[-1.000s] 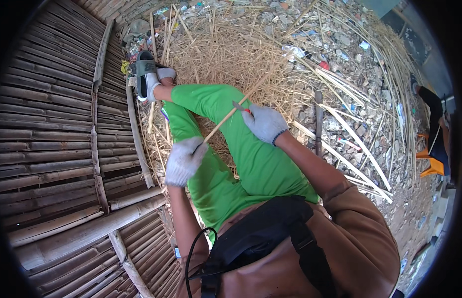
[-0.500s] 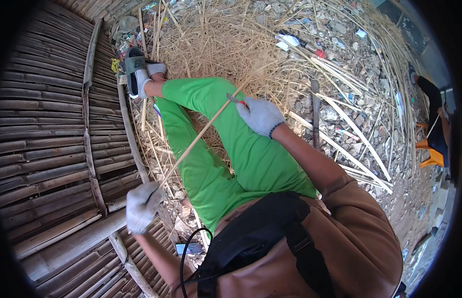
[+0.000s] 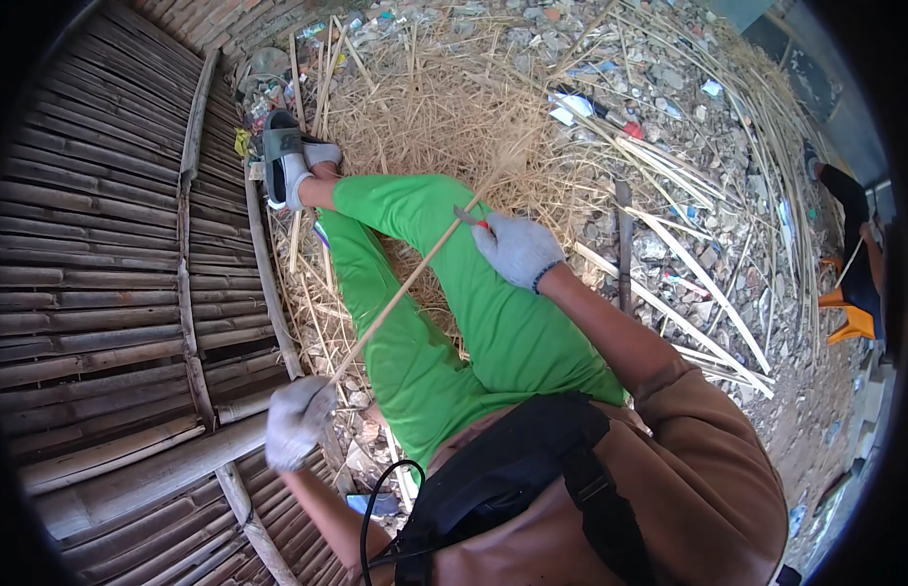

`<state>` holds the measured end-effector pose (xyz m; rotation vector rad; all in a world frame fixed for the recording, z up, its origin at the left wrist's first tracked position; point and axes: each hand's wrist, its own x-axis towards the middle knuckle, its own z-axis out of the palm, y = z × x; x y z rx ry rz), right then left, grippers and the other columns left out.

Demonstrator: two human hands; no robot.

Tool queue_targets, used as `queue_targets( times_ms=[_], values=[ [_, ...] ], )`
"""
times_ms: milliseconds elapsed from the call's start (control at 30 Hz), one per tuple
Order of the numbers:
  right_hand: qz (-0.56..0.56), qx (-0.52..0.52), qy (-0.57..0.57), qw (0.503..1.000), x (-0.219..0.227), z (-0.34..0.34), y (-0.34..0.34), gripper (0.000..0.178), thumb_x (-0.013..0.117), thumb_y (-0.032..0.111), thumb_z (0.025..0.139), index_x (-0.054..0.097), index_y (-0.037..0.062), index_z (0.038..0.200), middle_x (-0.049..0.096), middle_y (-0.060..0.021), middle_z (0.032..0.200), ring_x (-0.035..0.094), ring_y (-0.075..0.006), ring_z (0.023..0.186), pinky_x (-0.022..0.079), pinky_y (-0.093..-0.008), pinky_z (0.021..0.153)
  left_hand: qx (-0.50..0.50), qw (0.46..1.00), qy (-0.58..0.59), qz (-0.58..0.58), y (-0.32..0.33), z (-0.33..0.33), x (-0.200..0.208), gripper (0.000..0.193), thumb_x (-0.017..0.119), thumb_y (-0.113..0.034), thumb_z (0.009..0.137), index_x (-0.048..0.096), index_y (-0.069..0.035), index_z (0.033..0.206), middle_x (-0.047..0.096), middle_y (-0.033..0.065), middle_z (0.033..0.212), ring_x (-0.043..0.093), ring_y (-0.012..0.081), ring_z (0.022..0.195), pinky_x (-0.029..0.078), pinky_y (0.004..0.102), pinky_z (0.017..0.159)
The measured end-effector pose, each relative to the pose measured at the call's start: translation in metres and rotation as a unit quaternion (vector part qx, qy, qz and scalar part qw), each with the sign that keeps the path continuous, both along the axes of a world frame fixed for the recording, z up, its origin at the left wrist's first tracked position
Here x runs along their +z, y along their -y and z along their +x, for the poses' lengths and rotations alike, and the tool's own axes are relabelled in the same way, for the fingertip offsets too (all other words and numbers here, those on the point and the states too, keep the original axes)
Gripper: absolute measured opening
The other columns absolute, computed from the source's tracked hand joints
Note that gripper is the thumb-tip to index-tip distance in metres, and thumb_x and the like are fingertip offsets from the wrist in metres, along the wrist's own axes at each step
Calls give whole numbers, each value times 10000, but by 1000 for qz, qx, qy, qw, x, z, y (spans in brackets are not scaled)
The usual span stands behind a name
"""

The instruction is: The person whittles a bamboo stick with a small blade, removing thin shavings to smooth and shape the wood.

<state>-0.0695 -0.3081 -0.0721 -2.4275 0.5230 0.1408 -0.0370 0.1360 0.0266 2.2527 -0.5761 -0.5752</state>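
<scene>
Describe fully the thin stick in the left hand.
The stick is long, slender, nearly straight and pale tan, apparently bamboo. It slants from the gloved left hand, which grips its near end, over the green trousers; a knife blade appears to lie against it. Its far end is hard to make out.

Left grip (image 3: 300, 424) holds strip (image 3: 395, 299) — right grip (image 3: 520, 252), knife (image 3: 465, 215).

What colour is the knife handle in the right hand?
The visible bit of the handle is red; the head view shows it best.
</scene>
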Motion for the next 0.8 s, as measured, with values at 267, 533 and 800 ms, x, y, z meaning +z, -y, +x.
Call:
queue_targets(
  times_ms=[267, 533, 800],
  values=[
    [-31, 12, 29, 999, -2, 0, -8, 536, 462, 501, 1117, 709, 32, 1041, 781, -262, 909, 774, -458, 863, 607, -605, 815, -51, 997, 33, -48, 155, 46, -50, 268, 657, -239, 1106, 771, -6, 1171, 699, 78, 743, 674, 141, 581, 543, 321, 551],
    [-11, 1, 27, 1000, -4, -2, -2, 540, 458, 508, 1119, 710, 34, 1065, 784, -262, 950, 771, -462, 904, 602, -601, 848, -93, 987, 124, -28, 113, 40, -39, 246, 660, -200, 1098, 773, -3, 1192, 687, 92, 749, 642, 150, 575, 522, 316, 559],
    [17, -18, 16, 1000, -13, -1, 5, 527, 462, 508, 1115, 709, 43, 1096, 781, -271, 997, 761, -475, 949, 591, -610, 876, 17, 998, -43, 46, -26, -10, 38, 232, 727, -172, 1071, 802, 29, 1159, 697, 31, 741, 607, 100, 583, 486, 289, 517]
  ],
)
